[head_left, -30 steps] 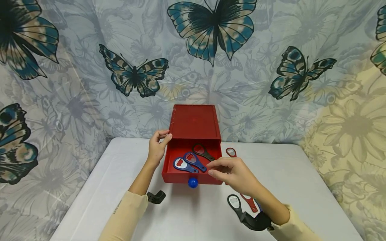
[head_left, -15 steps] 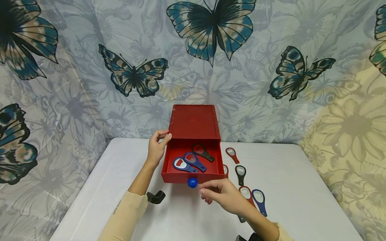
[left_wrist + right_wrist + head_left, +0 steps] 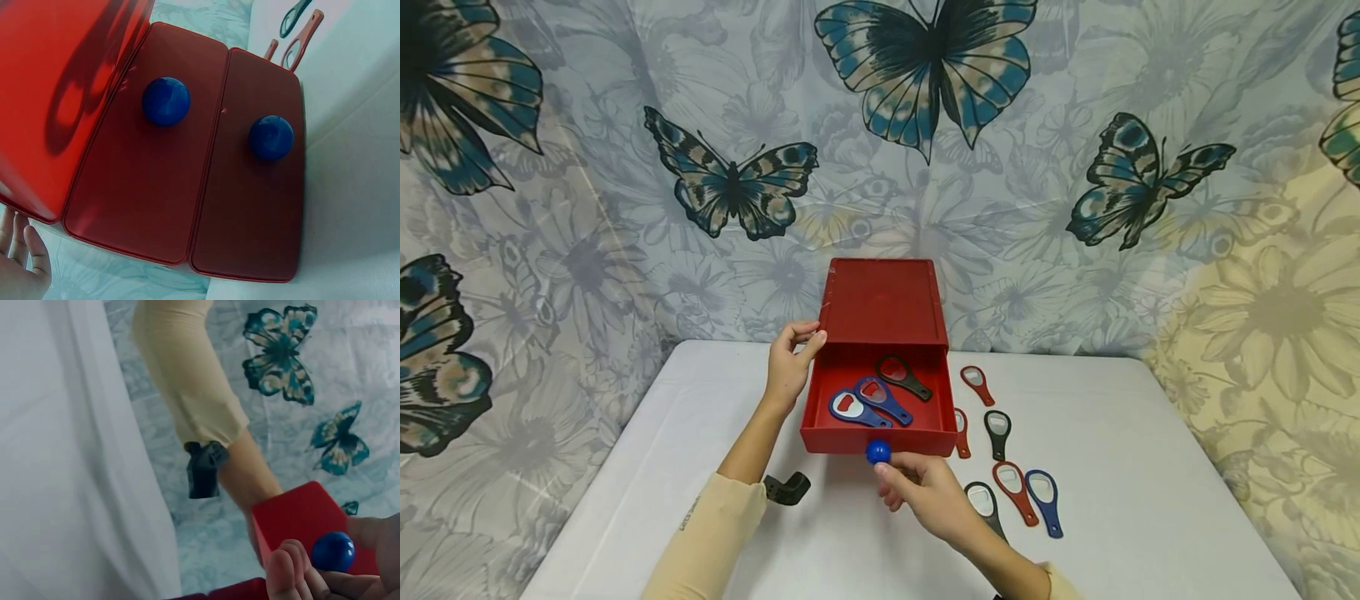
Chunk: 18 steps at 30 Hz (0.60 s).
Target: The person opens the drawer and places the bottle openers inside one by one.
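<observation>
A red drawer unit [image 3: 883, 300] stands at the back of the table with its top drawer [image 3: 842, 442] pulled out. Two blue bottle openers [image 3: 887, 403] and a black bottle opener [image 3: 917, 387] lie inside. My left hand [image 3: 787, 367] rests its fingertips and thumb against the unit's left side. On the drawer's front, my right hand [image 3: 928, 493] pinches the blue knob [image 3: 877, 452] between thumb and fingers. The right wrist view shows that knob [image 3: 332, 551] between them too. Two lower drawers [image 3: 137, 187], shut, appear in the left wrist view, each with a blue knob.
To the unit's right lie several more bottle openers: red [image 3: 976, 385], black [image 3: 997, 433] and blue [image 3: 1045, 502] ones. A butterfly-print cloth [image 3: 1000, 208] hangs right behind the white table [image 3: 700, 417].
My right hand has moved from above the drawer's right side down and left to the blue knob, and now pinches it. The left hand has stayed at the unit's side.
</observation>
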Available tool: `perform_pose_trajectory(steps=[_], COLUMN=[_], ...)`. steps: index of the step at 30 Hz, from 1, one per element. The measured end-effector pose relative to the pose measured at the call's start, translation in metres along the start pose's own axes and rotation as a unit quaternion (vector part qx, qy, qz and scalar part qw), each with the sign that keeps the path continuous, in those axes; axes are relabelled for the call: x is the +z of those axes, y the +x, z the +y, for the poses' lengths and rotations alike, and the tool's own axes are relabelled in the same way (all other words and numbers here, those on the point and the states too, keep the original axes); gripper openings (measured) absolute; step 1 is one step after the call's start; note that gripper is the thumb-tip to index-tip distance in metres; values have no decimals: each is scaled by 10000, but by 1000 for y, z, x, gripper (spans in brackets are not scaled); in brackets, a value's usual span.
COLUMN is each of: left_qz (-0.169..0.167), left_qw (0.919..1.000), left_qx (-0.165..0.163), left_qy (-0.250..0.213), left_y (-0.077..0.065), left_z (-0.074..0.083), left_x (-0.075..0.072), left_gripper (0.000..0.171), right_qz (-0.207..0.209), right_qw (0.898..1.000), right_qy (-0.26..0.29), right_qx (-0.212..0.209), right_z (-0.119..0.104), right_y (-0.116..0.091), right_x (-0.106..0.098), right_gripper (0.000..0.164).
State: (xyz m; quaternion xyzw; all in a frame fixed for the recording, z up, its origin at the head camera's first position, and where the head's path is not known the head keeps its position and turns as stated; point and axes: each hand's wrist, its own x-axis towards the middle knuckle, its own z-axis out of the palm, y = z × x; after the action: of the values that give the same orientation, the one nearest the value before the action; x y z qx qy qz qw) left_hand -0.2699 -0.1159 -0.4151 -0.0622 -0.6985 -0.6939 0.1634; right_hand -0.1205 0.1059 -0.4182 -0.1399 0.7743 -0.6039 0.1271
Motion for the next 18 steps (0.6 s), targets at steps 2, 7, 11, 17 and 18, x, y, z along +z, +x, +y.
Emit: perform_pose_trajectory(steps=[2,7,11,17,18], left_qz=[13,49,36,3,-3], left_qw=[10000,10000,10000,10000,10000], left_qx=[-6,3,-24,-41,-44], left_qy=[-2,-14,-6,-16,-10], left_y=[0,0,1,1,1], left_z=[-1,-1,1,0,0], left_x=[0,0,0,-1,-1], left_gripper=[29,29,28,28,29], right_qz=[112,355,475,592,615], right_qw=[9999,9992,9988,9982,9981], right_qy=[88,184,117,-34,-55], right_qx=[56,23,-94,-85,-83], right_z=[0,0,1,4,4], right_y=[1,4,5,6,6], right_x=[2,4,6,8,8], right_gripper=[34,35,36,37,37])
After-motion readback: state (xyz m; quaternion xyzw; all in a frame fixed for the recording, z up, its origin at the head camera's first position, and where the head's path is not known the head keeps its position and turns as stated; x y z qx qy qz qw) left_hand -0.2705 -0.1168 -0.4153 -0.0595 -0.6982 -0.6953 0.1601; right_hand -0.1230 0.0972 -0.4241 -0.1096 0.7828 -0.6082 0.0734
